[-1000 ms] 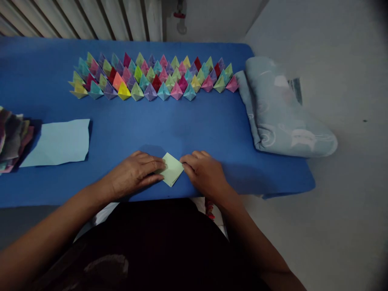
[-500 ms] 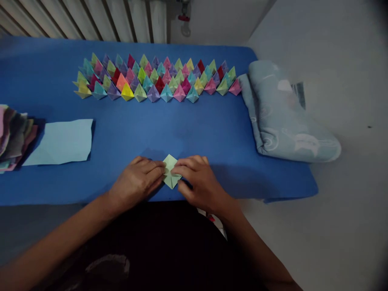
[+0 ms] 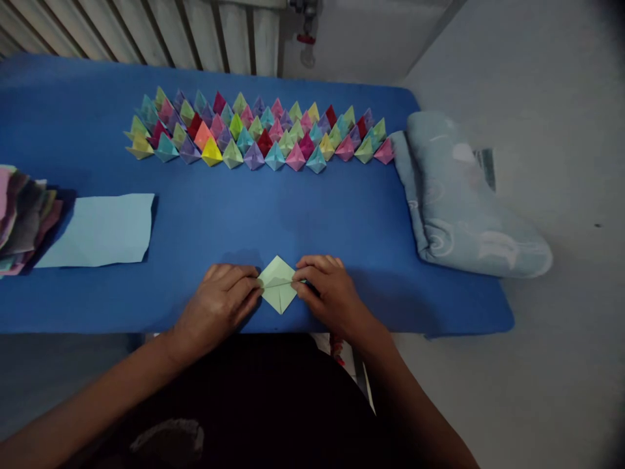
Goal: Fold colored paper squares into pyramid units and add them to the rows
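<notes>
A pale green folded paper, diamond-shaped with a crease across its middle and a slit at its lower corner, lies near the front edge of the blue-covered table. My left hand grips its left corner, fingers pressed together. At the right corner, my right hand pinches the paper between thumb and fingers. Behind the hands stand rows of small folded paper pieces in many colours.
A light blue sheet lies at the left, beside a stack of coloured papers. A folded grey-blue blanket rests on the right end. Behind the table is a white radiator.
My right hand has moved from over the paper's middle to its right corner. More of the diamond and its cross crease now shows. The camera view has shifted slightly.
</notes>
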### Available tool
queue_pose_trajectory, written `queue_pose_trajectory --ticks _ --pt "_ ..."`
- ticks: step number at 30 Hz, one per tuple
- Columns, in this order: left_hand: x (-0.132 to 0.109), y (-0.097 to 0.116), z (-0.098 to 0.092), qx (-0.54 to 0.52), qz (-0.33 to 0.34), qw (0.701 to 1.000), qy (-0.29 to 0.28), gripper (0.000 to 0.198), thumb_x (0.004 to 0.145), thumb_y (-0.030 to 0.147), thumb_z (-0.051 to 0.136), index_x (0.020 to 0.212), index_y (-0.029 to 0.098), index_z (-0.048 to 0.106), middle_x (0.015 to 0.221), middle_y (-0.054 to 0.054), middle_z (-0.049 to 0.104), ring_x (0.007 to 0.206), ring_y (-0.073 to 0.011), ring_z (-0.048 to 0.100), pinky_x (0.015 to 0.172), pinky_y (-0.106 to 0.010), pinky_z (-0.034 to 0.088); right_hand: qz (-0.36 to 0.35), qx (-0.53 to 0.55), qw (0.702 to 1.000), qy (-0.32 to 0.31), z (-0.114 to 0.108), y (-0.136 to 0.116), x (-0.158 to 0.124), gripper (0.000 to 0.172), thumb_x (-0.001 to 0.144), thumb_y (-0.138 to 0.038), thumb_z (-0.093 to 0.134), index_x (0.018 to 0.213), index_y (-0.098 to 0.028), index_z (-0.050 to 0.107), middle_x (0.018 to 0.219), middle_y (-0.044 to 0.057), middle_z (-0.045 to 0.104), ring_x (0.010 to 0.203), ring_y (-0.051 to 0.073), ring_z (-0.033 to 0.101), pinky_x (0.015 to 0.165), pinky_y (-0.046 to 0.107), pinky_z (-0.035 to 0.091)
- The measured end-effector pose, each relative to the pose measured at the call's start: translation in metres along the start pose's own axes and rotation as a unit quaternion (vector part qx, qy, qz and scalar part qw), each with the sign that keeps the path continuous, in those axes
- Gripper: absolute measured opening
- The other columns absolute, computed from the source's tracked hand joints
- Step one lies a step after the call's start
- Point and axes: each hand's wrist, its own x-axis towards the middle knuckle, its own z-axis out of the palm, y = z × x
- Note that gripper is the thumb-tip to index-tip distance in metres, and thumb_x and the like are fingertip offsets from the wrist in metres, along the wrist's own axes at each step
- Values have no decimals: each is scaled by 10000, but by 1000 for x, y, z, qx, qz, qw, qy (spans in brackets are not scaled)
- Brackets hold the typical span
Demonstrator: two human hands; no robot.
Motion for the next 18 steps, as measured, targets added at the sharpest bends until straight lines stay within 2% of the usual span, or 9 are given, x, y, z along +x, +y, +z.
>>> queue_pose_trajectory --ticks 4,8,18 --pt "1 -1 1 -11 -30 1000 0 122 962 201 516 920 163 624 972 -80 694 859 -200 639 742 -364 463 31 18 999 15 3 0 0 95 916 -214 568 880 -208 656 1138 69 661 1043 213 594 928 399 390" --pt "2 -3 2 -24 -40 999 -14 127 969 230 512 924 167 613 973 -75 683 866 -195 626 762 -367 457 40 18 999 27 3 -1 0 54 894 -204 595 862 -195 638 1145 87 665 1057 230 599 931 412 412" --pt "3 -5 9 -17 -80 997 1 193 976 270 489 853 183 611 993 -83 670 874 -216 621 752 -391 464 48 10 997 52 6 -3 0 108 898 -188 556 808 -194 616 1143 98 664 1069 229 605 942 419 425"
